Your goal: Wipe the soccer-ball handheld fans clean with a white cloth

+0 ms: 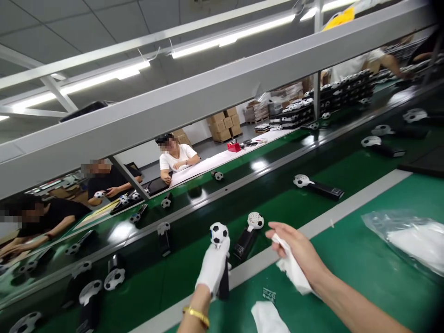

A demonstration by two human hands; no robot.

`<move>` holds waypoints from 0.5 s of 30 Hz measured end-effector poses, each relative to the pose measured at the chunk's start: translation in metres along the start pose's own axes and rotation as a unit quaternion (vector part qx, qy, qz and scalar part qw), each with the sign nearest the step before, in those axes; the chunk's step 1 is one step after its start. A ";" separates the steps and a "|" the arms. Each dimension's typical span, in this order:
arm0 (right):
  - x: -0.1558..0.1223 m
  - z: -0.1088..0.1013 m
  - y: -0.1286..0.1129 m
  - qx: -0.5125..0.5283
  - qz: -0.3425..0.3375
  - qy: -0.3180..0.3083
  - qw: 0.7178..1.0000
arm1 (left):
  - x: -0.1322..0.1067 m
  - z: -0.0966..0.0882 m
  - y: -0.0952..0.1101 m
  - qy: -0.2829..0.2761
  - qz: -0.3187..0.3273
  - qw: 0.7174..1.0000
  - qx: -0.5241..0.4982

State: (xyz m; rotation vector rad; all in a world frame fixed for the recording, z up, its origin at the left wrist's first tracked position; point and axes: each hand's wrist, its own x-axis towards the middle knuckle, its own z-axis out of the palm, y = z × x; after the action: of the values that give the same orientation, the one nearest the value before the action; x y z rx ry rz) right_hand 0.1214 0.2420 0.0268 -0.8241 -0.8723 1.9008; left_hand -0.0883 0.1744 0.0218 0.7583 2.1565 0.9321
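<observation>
My left hand [211,268], in a white glove, is closed around a black-handled device with a soccer-ball head [219,232]. The ball end points up and the dark handle shows below my palm. My bare right hand [300,252] is bent around a crumpled white cloth [294,273], which hangs down below the fingers. Between my hands, a similar device [255,222] lies on the green conveyor belt, its round head away from me. Near my wrists, another white cloth [268,318] lies on the green worktop beside a small clear label [268,294].
More such devices lie along the belt [187,259], one at right [317,186]. A clear plastic bag [409,238] with white material rests on the worktop. A grey beam [208,104] crosses overhead. Across the belt sit several people, one in a white shirt [178,157].
</observation>
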 end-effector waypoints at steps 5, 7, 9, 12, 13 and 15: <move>-0.036 -0.044 0.000 -0.148 0.035 -0.058 0.987 | 0.050 0.006 0.021 0.124 0.091 0.966 0.209; -0.041 -0.055 0.008 -0.171 0.048 -0.069 0.982 | 0.054 0.027 0.032 0.137 0.159 0.945 0.251; -0.043 -0.061 0.018 -0.179 0.060 -0.074 0.979 | 0.051 0.054 0.041 0.115 0.219 0.929 0.275; -0.043 -0.061 0.028 -0.184 0.062 -0.085 0.977 | 0.047 0.091 0.049 0.042 0.229 0.930 0.285; -0.043 -0.060 0.029 -0.184 0.056 -0.087 0.977 | 0.047 0.099 0.050 0.020 0.222 0.934 0.280; -0.042 -0.056 0.026 -0.182 0.034 -0.087 0.979 | 0.045 0.107 0.051 -0.012 0.213 0.945 0.249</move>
State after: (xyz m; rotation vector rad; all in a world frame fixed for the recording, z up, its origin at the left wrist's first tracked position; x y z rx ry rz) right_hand 0.1728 0.2086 -0.0165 -0.9208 -1.3431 1.9201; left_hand -0.0233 0.2787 -0.0104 1.5189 2.2747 0.5616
